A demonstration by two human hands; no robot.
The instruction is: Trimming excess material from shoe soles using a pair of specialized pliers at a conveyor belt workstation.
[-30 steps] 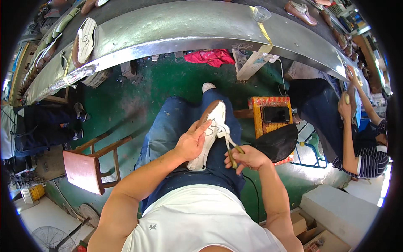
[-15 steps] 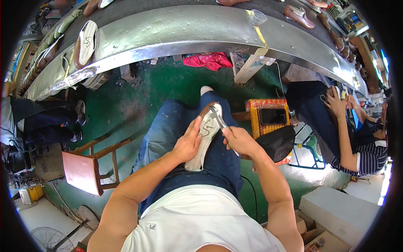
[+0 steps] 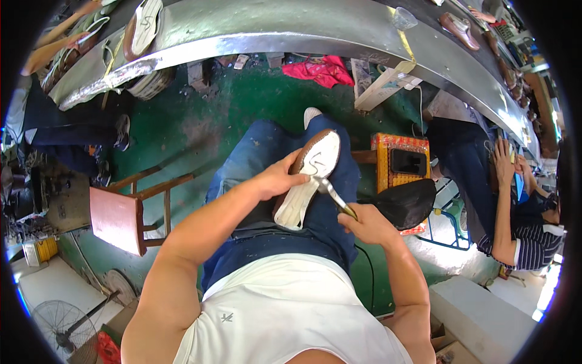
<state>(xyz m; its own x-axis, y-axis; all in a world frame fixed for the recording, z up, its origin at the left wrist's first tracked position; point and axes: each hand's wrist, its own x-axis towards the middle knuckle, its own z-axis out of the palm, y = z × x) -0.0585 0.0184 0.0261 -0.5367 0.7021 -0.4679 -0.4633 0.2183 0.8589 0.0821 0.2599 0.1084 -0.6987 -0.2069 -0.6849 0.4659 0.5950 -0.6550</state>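
A brown shoe upper (image 3: pixel 323 151) lies on my lap with its cream underside facing up, toe pointing away and tilted to the right. A dark curvy line is drawn on that underside. My left hand (image 3: pixel 280 179) is closed around the shoe's left side near its middle, thumb lying across the underside. My right hand (image 3: pixel 367 223) grips a hammer (image 3: pixel 335 198) by its handle, the end of which is hidden in the fist. The metal head is at the right edge of the shoe's middle, close to my left thumb; whether it touches is unclear.
Ahead stands a long metal bench (image 3: pixel 242 39) bearing shoes, such as a white-soled one (image 3: pixel 144 29). A wooden stool (image 3: pixel 118 219) is at left. A phone (image 3: pixel 407 162) lies on an orange seat (image 3: pixel 388 145) at right. Co-workers sit on the right and stand on the left.
The hammer head has gone from the shoe's toe back to its middle. My left hand has shifted its hold, and the shoe has turned to show more brown on its left side.
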